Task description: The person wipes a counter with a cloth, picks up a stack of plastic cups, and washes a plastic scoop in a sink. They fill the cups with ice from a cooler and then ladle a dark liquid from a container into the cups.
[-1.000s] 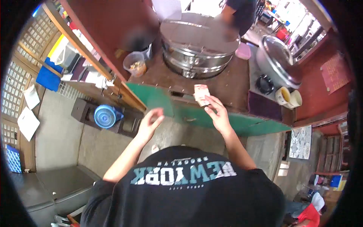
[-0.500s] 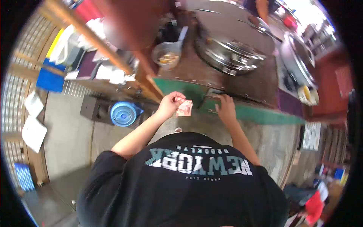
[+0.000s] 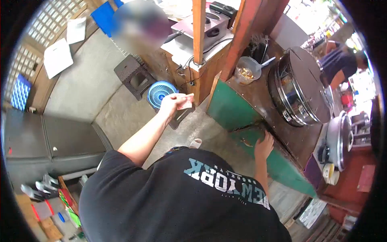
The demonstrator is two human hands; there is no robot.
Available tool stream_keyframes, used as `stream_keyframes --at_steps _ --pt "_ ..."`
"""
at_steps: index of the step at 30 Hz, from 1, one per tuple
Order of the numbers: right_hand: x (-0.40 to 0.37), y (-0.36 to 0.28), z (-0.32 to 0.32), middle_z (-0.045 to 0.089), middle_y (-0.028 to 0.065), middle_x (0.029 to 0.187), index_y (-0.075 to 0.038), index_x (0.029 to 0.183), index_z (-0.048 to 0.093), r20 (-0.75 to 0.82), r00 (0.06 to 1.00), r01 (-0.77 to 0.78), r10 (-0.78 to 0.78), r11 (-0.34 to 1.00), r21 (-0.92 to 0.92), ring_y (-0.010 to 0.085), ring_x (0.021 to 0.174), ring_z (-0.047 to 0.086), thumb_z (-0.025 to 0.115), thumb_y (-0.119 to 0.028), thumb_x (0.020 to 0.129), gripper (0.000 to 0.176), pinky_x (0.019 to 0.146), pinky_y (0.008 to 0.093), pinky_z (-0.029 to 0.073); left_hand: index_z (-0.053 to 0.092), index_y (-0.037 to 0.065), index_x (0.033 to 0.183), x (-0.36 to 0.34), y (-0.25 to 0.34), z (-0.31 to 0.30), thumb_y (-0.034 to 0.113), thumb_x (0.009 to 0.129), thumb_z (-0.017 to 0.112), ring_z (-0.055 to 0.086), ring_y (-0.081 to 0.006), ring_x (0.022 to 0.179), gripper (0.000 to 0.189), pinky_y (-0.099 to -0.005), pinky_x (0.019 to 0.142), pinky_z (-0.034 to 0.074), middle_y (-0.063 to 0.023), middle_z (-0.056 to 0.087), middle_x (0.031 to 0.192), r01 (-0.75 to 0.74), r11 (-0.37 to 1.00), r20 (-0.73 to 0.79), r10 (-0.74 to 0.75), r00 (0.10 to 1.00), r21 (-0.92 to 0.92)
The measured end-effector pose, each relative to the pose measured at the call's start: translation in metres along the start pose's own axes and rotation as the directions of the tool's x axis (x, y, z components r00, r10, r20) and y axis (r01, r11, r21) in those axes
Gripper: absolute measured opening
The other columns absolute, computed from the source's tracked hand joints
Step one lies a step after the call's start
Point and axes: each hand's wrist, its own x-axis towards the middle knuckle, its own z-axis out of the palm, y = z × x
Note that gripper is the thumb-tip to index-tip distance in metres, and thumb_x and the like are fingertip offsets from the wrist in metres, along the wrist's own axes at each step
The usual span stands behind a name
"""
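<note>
My left hand (image 3: 170, 104) is stretched out over the floor, its thumb and fingers closed on a pinkish banknote (image 3: 186, 102). Below that hand is a blue fan (image 3: 159, 93). My right hand (image 3: 264, 145) rests against the top edge of the green counter front (image 3: 236, 105), at what looks like a drawer, its fingers extended and nothing seen in them. A small metallic thing, perhaps keys (image 3: 245, 142), hangs on the green panel beside it. Whatever lies inside the drawer is hidden.
On the brown counter stand a large round metal pot (image 3: 298, 88) and a clear tub (image 3: 246, 72) with coins and a handled scoop or ladle. A wooden post (image 3: 198, 32), a two-burner stove (image 3: 205, 34) and a dark stool (image 3: 132, 74) are ahead. Another person (image 3: 338, 64) is beyond the counter.
My view and body have turned left. My left hand has swung out with the banknote, away from the counter toward the fan. My right hand stays at the counter's drawer edge.
</note>
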Motion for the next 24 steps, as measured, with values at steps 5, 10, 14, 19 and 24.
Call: stream_keyframes --at_steps 5,10,14,19,24 --pt "-0.018 -0.006 -0.005 0.039 0.0107 0.138 -0.012 0.133 0.039 -0.042 0.997 0.061 -0.061 0.998 0.008 0.0296 0.127 0.037 0.062 -0.014 0.079 0.058 0.096 0.0511 0.036 0.062 0.002 0.087 -0.032 -0.014 -0.037 0.002 0.079 0.064 0.058 -0.0124 0.069 0.008 -0.0249 0.061 0.044 -0.004 0.064 0.079 -0.085 0.99 -0.162 0.102 0.981 0.112" --pt "-0.043 -0.001 0.013 0.041 0.0155 0.134 -0.01 0.125 0.047 -0.053 0.998 0.055 -0.042 0.962 0.267 0.0334 0.122 0.041 0.062 -0.013 0.078 0.05 0.095 0.0486 0.036 0.06 0.001 0.09 -0.059 0.01 -0.057 0.004 0.079 0.064 0.056 -0.011 0.064 0.011 -0.0236 0.056 0.043 -0.0035 0.062 0.076 -0.012 0.977 -0.178 0.051 0.983 0.214" --pt "-0.065 0.002 0.044 0.054 0.0189 0.117 -0.006 0.109 0.057 0.115 0.985 0.088 -0.13 0.944 0.318 0.0342 0.11 0.051 0.063 -0.013 0.076 0.034 0.092 0.0432 0.04 0.061 0.002 0.093 -0.035 0.011 -0.102 0.003 0.08 0.064 0.058 -0.011 0.069 0.014 -0.0234 0.062 0.046 -0.0041 0.063 0.08 -0.035 0.979 -0.266 0.089 0.96 0.201" --pt "-0.093 -0.012 0.119 0.065 0.0174 0.096 -0.006 0.1 0.064 0.528 0.848 -0.172 -0.037 0.924 0.341 0.0334 0.091 0.061 0.061 -0.016 0.075 0.027 0.081 0.0427 0.047 0.062 -0.003 0.1 0.003 0.032 -0.186 0.019 0.081 0.063 0.059 -0.0134 0.078 0.029 -0.0268 0.072 0.046 -0.0067 0.065 0.088 -0.152 0.892 -0.122 0.223 0.967 0.426" --pt "-0.161 -0.019 0.268 0.061 0.016 0.114 -0.013 0.105 0.067 0.691 0.712 -0.075 0.122 0.992 -0.097 0.0351 0.101 0.06 0.055 -0.024 0.081 0.029 0.086 0.0434 0.048 0.058 -0.004 0.096 0.071 0.031 -0.311 0.019 0.09 0.055 0.064 -0.0206 0.07 0.024 -0.0329 0.056 0.053 -0.0159 0.065 0.092 -0.16 0.982 0.243 0.132 0.961 0.1"
